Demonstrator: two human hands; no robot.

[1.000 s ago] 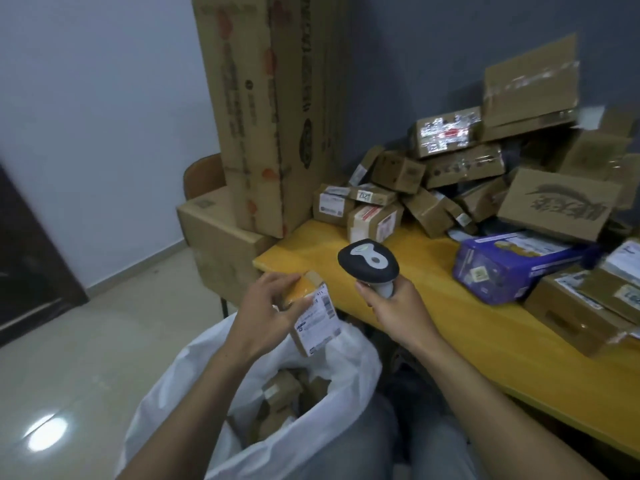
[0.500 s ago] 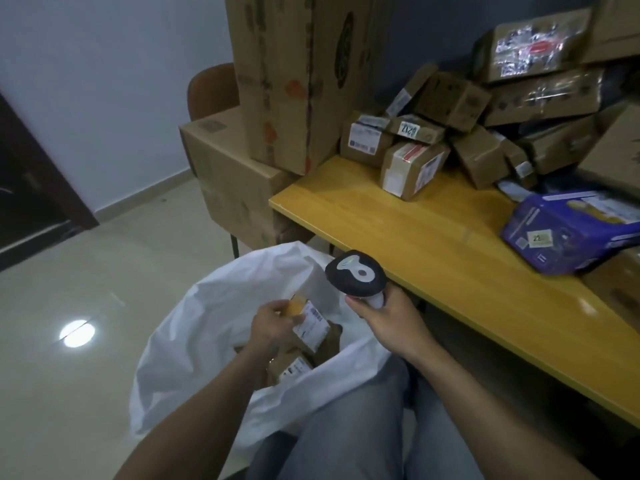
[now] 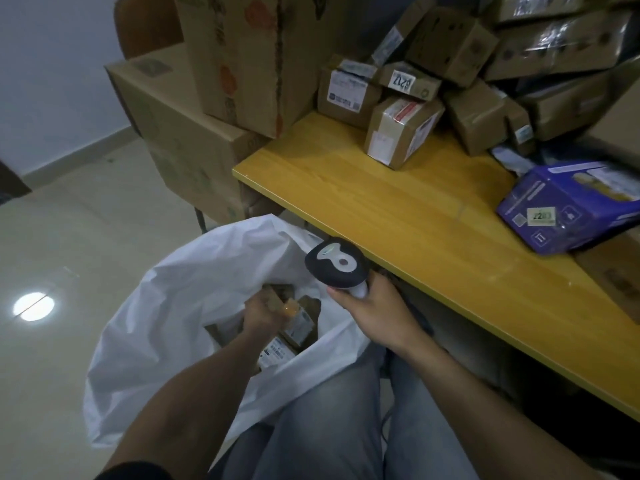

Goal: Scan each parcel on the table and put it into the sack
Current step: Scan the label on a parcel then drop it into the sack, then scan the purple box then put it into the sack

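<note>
The white sack (image 3: 166, 334) stands open on the floor beside my legs, with cardboard parcels inside. My left hand (image 3: 261, 315) reaches down into its mouth and holds a small orange-and-brown parcel (image 3: 298, 322) with a white label; the hand is blurred. Just right of the sack's mouth, my right hand (image 3: 372, 308) grips a black and white barcode scanner (image 3: 335, 263) below the edge of the yellow table (image 3: 398, 209). Several taped cardboard parcels (image 3: 401, 129) are piled at the table's far side. A purple package (image 3: 575, 206) lies at the right.
A tall cardboard box (image 3: 249, 53) leans on a large carton (image 3: 183, 133) left of the table, with a brown chair back (image 3: 145, 26) behind. Pale tiled floor (image 3: 69, 258) spreads to the left. My grey-trousered knees (image 3: 332, 427) sit below the table edge.
My left hand has carried the small parcel from in front of the scanner down into the sack. My view has tilted downward, and the scanner hand has stayed near the table edge.
</note>
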